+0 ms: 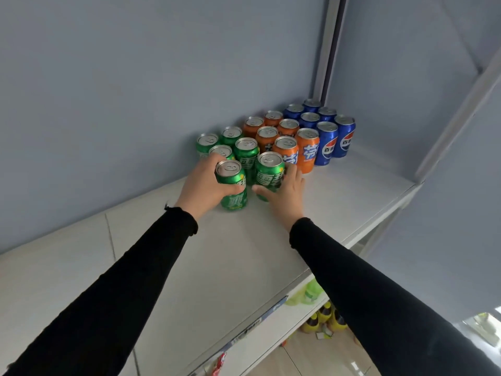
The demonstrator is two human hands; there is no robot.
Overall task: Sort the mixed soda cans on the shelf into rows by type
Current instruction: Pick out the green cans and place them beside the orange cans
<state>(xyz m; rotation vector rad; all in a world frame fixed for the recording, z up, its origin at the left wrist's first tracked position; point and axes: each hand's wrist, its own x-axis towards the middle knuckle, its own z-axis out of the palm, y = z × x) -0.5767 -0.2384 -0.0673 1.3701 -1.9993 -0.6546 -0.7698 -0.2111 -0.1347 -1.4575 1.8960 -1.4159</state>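
White shelf (244, 253) carries all the cans, grouped toward its back right corner, against the grey wall (135, 77).

L to R: green cans (246, 153) sit leftmost, approx 6 of them in two rows running front to back. The left hand (206, 183) grasps the front green can (231, 185) of the left row, fingers curled round its upper body, thumb across the front; can is upright, base looks to be on the shelf, nearest the front edge of the whole group. Next to it, the front can of the 2nd green row (269, 172) is gripped by the right hand (284, 194): thumb across its lower front, fingers round its right side, w/ fingertips just beside the orange can behind. That can is upright too; its base is hidden by the hand, so can't tell if it's resting on the shelf.

Orange cans (287, 147) come next, two rows, approx 6, all upright, touching or just beside the green ones. Blue cans (326, 142) are furthest right, two rows reaching back into the corner by the white upright post (325, 50).

Both arms are in black sleeves (108, 294). Under the shelf's front edge, lower right, yellow bottles (325, 318) stand on a lower level, blurry.
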